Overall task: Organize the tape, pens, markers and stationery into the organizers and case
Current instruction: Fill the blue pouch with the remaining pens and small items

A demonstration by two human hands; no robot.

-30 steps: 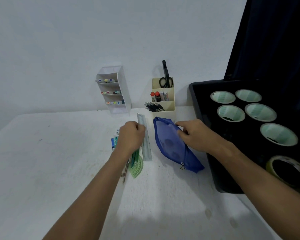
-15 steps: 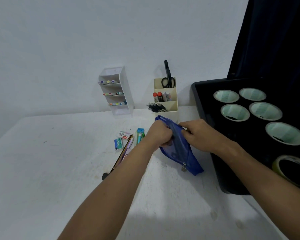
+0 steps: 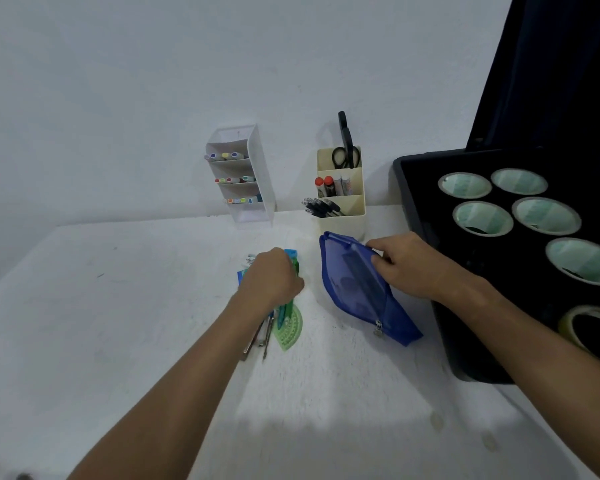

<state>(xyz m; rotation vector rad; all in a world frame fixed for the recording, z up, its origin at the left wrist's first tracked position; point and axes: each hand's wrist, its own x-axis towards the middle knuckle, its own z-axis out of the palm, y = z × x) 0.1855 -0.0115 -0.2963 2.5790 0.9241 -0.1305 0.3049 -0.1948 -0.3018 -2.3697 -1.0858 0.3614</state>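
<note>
Filling blue zip pouch point(image 3: 357, 292): right hand point(image 3: 409, 265) pinching its mouth open, left hand point(image 3: 271, 280) curled over green protractor point(image 3: 289, 329) pile, grasp unclear; next, lifting and slotting in.

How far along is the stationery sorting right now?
Done: tape rolls sit in the black tray, markers and pens in the organizers. In hand: right hand holds the blue case open; left hand grips the loose stationery. Left: that pile.
</note>
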